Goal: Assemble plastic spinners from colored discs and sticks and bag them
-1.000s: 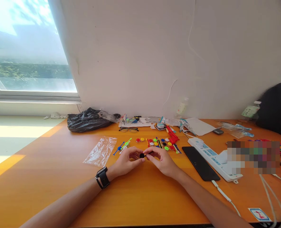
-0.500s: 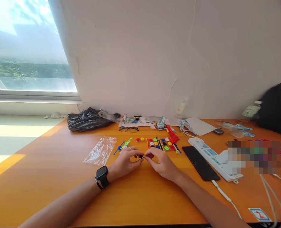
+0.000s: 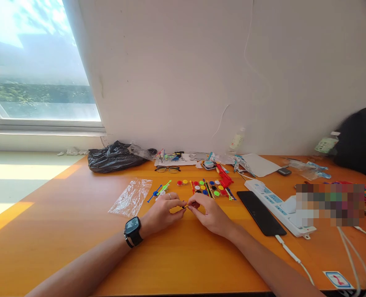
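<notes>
My left hand (image 3: 161, 212), with a ring and a black watch (image 3: 133, 227) on the wrist, pinches a small black plastic piece (image 3: 183, 207), mostly hidden by the fingers. Facing it, my right hand (image 3: 213, 213) is closed at the fingertips on a thin yellowish stick (image 3: 186, 206) that meets the black piece. Just beyond the hands lie blue (image 3: 155, 193) and green (image 3: 164, 187) plastic sticks, coloured discs (image 3: 204, 192) in rows, more thin sticks (image 3: 230, 194) and a red toy gun (image 3: 225, 176).
A clear plastic bag (image 3: 131, 197) lies left of the hands, with a black bag (image 3: 116, 156) behind it. Glasses (image 3: 167, 169) rest near the back. To the right are a black phone (image 3: 261, 213) on a cable and a white power strip (image 3: 280, 208).
The black piece has turned between my left fingertips and shows less now. Both hands stay in nearly the same place, fingertips close together.
</notes>
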`<action>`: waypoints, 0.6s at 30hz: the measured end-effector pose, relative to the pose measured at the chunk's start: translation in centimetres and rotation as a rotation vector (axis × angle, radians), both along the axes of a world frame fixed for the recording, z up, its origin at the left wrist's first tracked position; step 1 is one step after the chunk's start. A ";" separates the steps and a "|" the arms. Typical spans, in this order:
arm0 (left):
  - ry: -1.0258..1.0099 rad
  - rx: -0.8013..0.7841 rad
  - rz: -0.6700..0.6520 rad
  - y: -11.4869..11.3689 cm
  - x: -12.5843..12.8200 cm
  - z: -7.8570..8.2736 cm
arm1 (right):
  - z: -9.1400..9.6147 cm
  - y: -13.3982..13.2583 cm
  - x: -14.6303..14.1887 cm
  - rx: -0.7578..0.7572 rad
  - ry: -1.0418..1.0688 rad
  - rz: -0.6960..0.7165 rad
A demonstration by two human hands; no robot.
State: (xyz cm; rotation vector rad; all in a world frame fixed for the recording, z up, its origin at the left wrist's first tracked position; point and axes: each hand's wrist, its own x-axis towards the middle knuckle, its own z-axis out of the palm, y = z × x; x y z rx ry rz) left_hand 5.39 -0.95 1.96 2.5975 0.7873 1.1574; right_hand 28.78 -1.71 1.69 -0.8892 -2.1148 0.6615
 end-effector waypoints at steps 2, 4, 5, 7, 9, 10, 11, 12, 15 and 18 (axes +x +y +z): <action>-0.007 0.027 -0.002 -0.1 0.1 0.1 | 0.0 0.0 0.0 0.007 -0.005 -0.001; -0.010 0.052 -0.002 -0.1 0.1 0.2 | -0.1 0.0 0.0 0.010 -0.013 0.003; -0.008 0.061 -0.004 -0.2 0.2 0.2 | -0.1 0.1 0.0 0.012 -0.017 0.004; -0.001 0.070 -0.016 -0.2 0.2 0.3 | -0.1 0.1 0.0 0.018 -0.024 0.004; 0.002 0.059 -0.023 -0.3 0.3 0.3 | -0.1 0.1 0.0 0.024 -0.025 0.002; -0.002 0.043 -0.021 -0.3 0.3 0.3 | 0.0 0.1 -0.1 0.027 -0.024 0.002; -0.012 0.016 -0.019 -0.3 0.3 0.4 | 0.1 0.1 -0.1 0.030 -0.024 0.004; -0.031 -0.022 -0.021 -0.3 0.3 0.5 | 0.2 0.0 -0.1 0.036 -0.022 0.006; -0.118 -0.207 -0.067 -0.4 0.3 0.9 | 0.6 -0.2 -0.1 0.066 -0.014 0.015; -0.150 -0.441 -0.123 -0.4 0.2 1.5 | 1.0 -0.2 0.1 0.070 0.019 0.022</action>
